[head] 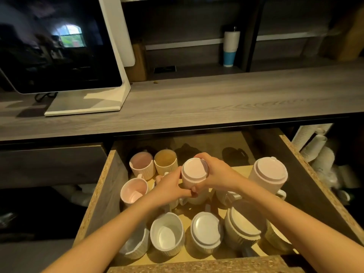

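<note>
Two bare arms reach in from the bottom, over the rough front edge of an open drawer (197, 266). Both hands hold one pink mug (195, 171) just above the middle of the drawer. It is upside down, so its flat bottom faces up. The left hand (170, 187) curls round its left side. The right hand (215, 174) curls round its right side and the back, with fingertips (199, 155) on the far edge. The two thumbs almost meet on the near side, low down.

More mugs stand in the drawer under the hands. Near the front sits a white mug (167, 233) with its mouth up. Just beside it on the right is a white upside-down mug (205, 231). At the back left, a pink ribbed mug (141, 164) and a yellow mug (165, 161) stand side by side, mouths up. On the right is a big upside-down pink mug (269, 172).

Above the drawer runs a grey wooden counter (216, 99). A dark screen (55, 46) stands on it at the left. A tall white and blue cup (230, 49) stands far back on a shelf.
</note>
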